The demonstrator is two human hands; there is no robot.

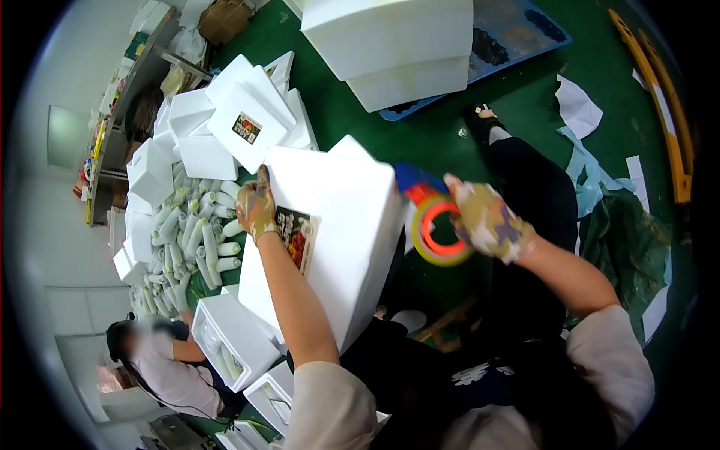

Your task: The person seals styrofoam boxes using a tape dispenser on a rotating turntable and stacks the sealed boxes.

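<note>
A white foam box (337,195) with a printed picture label (298,236) stands tilted before me, against my legs. My left hand (257,204), in a camouflage-patterned glove, grips the box near its left upper edge. In a matching glove, my right hand (489,219) is closed around a tape dispenser (420,182) with a blue front part. Its roll of yellowish tape (442,259) has an orange core. The dispenser is just off the right side of the box and slightly blurred, and its handle is hidden by my fingers.
Several wrapped white-green vegetables (199,232) are heaped on the left beside piled foam lids (251,120). A co-worker (176,367) sits near open foam boxes (232,341). Large foam boxes (390,45) stand on a blue pallet (517,37). A yellow pallet jack (660,97) is far right.
</note>
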